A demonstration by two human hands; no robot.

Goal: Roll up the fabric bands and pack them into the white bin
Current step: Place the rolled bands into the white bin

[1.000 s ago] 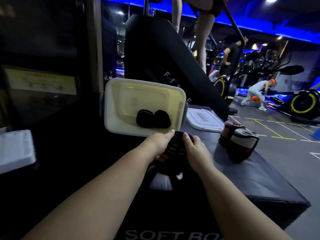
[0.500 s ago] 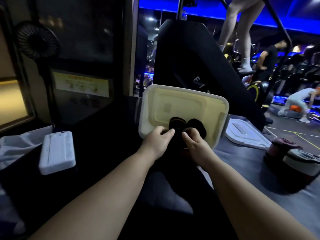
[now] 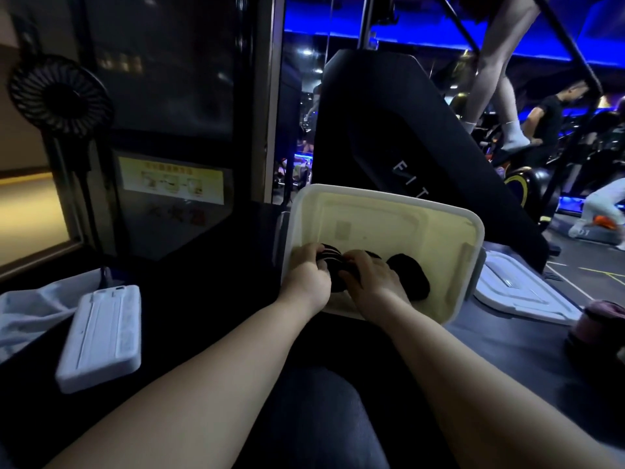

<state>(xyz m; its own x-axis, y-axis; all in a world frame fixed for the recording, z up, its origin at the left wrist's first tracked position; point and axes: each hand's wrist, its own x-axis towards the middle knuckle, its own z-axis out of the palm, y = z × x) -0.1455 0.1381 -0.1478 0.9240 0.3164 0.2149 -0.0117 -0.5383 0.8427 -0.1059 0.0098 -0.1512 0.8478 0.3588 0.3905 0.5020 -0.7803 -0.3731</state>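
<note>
The white bin (image 3: pixel 385 201) stands on the black padded box in front of me, tilted toward me. Both hands reach over its near rim. My left hand (image 3: pixel 309 272) and my right hand (image 3: pixel 368 277) grip a dark rolled band with pale stripes (image 3: pixel 333 265) between them, low inside the bin at its left. A black rolled band (image 3: pixel 411 274) lies on the bin floor just right of my right hand. Another roll behind my right hand is mostly hidden.
The bin's white lid (image 3: pixel 517 289) lies flat to the right. Reddish rolled bands (image 3: pixel 598 319) sit at the right edge. A white power bank (image 3: pixel 101 336) and a white cloth (image 3: pixel 30 313) lie at left, a small black fan (image 3: pixel 59 93) behind. People exercise at the back right.
Both hands carried the striped roll forward from the padded box over the bin's near rim and down inside it. My head turned left, shifting the bin to the right in view.
</note>
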